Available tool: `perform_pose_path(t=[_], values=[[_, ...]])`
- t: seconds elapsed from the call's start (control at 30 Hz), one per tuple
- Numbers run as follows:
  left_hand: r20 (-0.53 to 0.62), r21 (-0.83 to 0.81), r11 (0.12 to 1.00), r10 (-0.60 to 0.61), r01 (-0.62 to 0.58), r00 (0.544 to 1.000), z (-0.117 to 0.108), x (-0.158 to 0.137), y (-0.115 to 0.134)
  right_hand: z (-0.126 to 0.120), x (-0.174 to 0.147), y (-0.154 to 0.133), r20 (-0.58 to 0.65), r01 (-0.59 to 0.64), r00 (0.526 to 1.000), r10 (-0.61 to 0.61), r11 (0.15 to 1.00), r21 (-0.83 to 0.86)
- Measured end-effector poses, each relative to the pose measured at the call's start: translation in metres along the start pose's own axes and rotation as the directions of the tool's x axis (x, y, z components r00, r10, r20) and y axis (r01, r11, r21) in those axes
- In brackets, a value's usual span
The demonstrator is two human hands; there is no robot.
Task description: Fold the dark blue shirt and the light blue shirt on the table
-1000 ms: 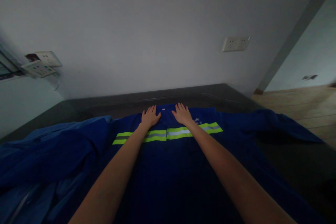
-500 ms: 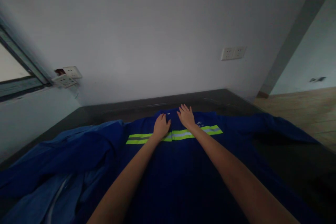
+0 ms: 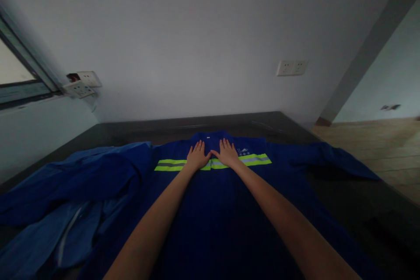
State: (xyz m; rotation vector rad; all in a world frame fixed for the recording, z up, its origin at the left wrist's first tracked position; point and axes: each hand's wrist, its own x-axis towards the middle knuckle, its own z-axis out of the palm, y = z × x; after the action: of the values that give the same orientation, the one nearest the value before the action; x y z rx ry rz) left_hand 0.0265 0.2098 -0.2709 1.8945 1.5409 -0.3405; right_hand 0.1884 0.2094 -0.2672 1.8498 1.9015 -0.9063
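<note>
Right of a paler blue garment [image 3: 49, 238], the left hand [image 3: 197, 156] is laid flat on a dark blue garment's [image 3: 216, 210] chest on the tabletop [image 3: 272, 122], and the right hand [image 3: 226, 153], placed nearer the collar [image 3: 215, 137] earlier, is now flattened level beside it, thumbs nearly meeting.

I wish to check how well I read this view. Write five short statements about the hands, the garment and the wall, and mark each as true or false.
1. The left hand and right hand rest on the blue garment. True.
2. Both hands are clenched into fists. False: both are open, backs upward.
3. A white logo is nearer the right hand. True.
4. The chest stripe is entirely red. False: the stripe is yellow-green and grey.
5. The wall has sockets. True.
</note>
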Motion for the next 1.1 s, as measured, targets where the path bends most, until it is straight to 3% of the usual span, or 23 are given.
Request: perform_pose_path(t=[0.3, 0.6, 0.7, 0.8, 0.93, 1.1], values=[[-0.015, -0.009, 1.0, -0.004, 0.004, 1.0, 0.005, 0.002, -0.002, 0.003, -0.002, 0.0, -0.041, 0.009, 0.999, -0.009, 1.0, 0.007], [-0.245, -0.155, 0.988, -0.023, -0.016, 0.969, 0.005, 0.001, -0.009, 0.002, -0.005, 0.001, -0.209, 0.034, 0.978, -0.018, 0.997, 0.071], [-0.286, -0.12, 0.986, 0.077, -0.116, 0.955, 0.004, 0.0, -0.007, -0.002, -0.008, -0.002, -0.305, 0.063, 0.952, -0.037, 0.995, 0.077], [-0.237, -0.075, 0.981, 0.159, -0.181, 0.959, 0.008, -0.001, -0.002, -0.002, -0.01, -0.004, -0.311, 0.104, 0.947, -0.079, 0.992, 0.066], [-0.111, -0.023, 0.987, 0.154, -0.158, 0.982, 0.012, -0.003, 0.0, 0.003, -0.01, -0.003, -0.181, 0.089, 0.98, -0.08, 0.995, 0.04], [-0.041, 0.019, 0.99, 0.142, -0.141, 0.989, 0.009, -0.005, 0.0, 0.004, -0.007, -0.002, -0.084, 0.089, 0.992, -0.089, 0.996, 0.004]])
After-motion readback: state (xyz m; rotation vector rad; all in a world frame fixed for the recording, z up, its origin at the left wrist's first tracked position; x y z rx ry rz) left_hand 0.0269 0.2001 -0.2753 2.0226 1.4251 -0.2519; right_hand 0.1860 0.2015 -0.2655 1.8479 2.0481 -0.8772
